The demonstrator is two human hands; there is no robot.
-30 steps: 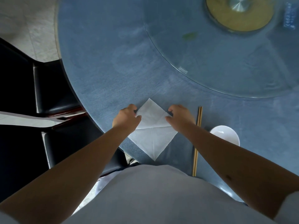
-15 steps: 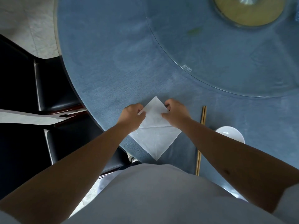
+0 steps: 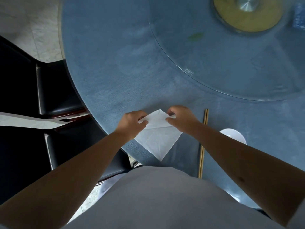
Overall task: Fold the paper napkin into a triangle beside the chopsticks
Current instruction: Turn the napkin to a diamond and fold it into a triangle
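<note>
A round blue bench point(image 3: 115, 66) carries a glass turntable point(image 3: 239, 71) at its far side. Near the close edge lies the white napkin point(image 3: 156, 139), set as a diamond, just left of the chopsticks point(image 3: 203, 146). The left hand point(image 3: 132, 121) pinches the napkin's upper left edge, and the right hand point(image 3: 181, 118) pinches its upper right edge, fingers closed on paper. A white dish point(image 3: 234, 135) sits right of the chopsticks.

Napkin point(image 3: 156, 138): thin white paper, matt, creased. Chopsticks point(image 3: 202, 146): pale wood, smooth. Table point(image 3: 107, 71): blue woven cloth, matt, slightly rough. Turntable point(image 3: 231, 71) at 1 o'clock: clear glass, glossy. Hub point(image 3: 246, 4): brushed metal. Bowl point(image 3: 234, 135): white, glossy. Chairs point(image 3: 54, 90): black, sheened leather-like seats.
</note>
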